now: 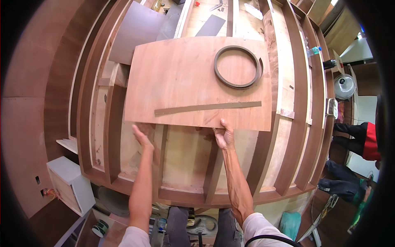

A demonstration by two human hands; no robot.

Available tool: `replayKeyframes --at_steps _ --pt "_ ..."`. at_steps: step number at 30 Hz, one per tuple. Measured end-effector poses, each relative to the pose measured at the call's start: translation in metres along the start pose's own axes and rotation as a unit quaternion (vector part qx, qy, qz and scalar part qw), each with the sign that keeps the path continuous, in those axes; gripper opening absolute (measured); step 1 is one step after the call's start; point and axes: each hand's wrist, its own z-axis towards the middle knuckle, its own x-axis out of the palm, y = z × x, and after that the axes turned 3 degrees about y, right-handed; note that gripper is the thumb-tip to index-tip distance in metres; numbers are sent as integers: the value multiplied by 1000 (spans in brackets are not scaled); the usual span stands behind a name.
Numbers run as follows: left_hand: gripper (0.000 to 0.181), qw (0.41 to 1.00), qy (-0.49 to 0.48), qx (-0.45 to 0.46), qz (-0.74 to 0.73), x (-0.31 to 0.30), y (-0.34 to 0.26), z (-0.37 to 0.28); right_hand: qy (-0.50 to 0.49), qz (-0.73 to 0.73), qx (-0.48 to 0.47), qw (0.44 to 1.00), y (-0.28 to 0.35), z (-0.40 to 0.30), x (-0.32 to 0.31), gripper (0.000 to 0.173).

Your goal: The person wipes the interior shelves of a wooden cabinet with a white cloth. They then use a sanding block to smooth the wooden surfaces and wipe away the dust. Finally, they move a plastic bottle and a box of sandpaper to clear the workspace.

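A rectangular plywood panel (172,74) lies across the ribs of a large wooden frame (182,196). On it rest a coiled brown edging strip (217,66) at the upper right and a short, flat brown strip (206,107) along the near side. My right hand (224,136) grips the panel's near edge, thumb on top and fingers underneath, mostly hidden. Just below the panel's near left corner is my left hand (142,137), fingers extended and holding nothing; whether its fingertips touch the edge I cannot tell.
Grey sheets (135,31) lie beyond the panel at the left, and a smaller grey piece (211,25) lies inside the frame. A white cabinet box (74,182) stands at the lower left. Two people (345,176) are at the far right, near a plastic bottle (314,51) and a teal bag (290,223).
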Motion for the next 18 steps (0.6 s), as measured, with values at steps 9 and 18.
replayKeyframes --at_steps 9,18 --pt "86 898 101 -51 424 -52 -99 73 -58 -37 34 997 47 -83 -65 30" --pt "57 928 227 -188 229 -38 -93 58 -81 -8 49 996 34 -126 -86 10"
